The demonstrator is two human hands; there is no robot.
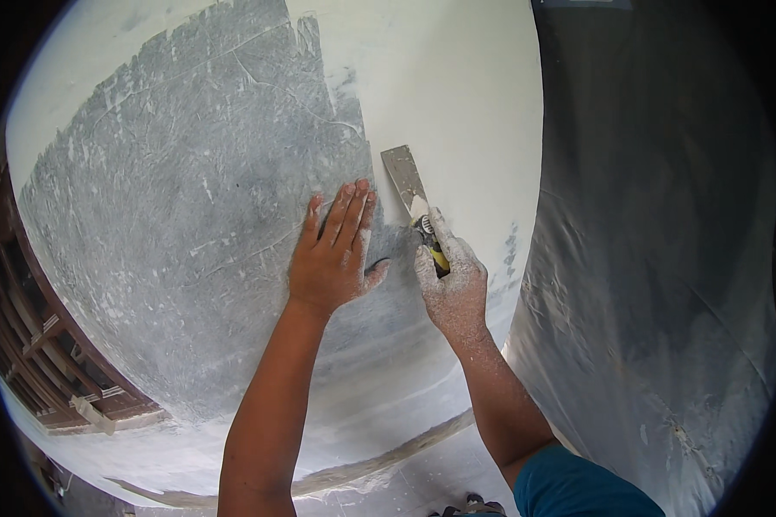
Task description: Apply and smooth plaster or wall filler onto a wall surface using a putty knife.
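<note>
My right hand (457,280), dusted with white powder, is closed round the black and yellow handle of a putty knife (403,179). The knife's flat metal blade points up and slightly left, close to the border between the grey scraped patch (190,172) and the white coating (457,95) on the wall. Whether the blade touches the wall, I cannot tell. Palm toward the grey patch, my left hand (332,258) has its fingers stretched out and its thumb apart. It holds nothing and lies left of the blade, with white dust on the fingertips.
A brown slatted wooden window frame (47,336) is set into the wall at the left. Translucent plastic sheeting (638,258) hangs along the right side. Below, a brownish strip (388,455) runs along the wall's foot above the dusty floor (440,478).
</note>
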